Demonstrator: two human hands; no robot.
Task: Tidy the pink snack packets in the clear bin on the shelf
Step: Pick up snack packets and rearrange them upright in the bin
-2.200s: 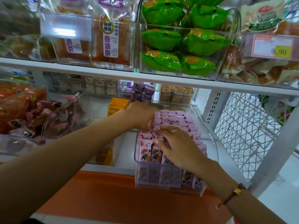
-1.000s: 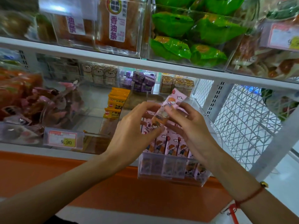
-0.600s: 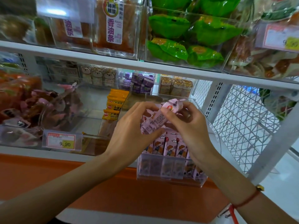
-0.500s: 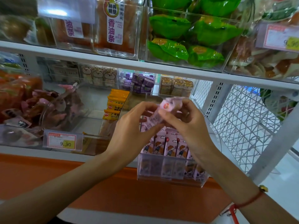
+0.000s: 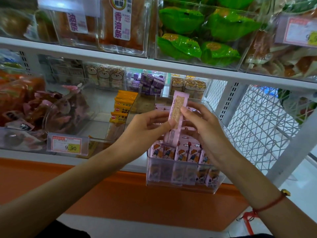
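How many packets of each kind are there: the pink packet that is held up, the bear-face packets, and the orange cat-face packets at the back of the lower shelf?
Held pink packet: 1
Bear-face packets: 3
Orange cat-face packets: 3
Total: 7

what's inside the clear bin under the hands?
The clear bin holds upright pink packets in rows. The left hand and right hand pinch one held packet above, covering the middle rows.

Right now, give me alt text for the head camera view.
Both hands, left hand and right hand, pinch one pink snack packet upright, printed back showing, above a clear bin of matching packets standing in rows on a shop shelf.
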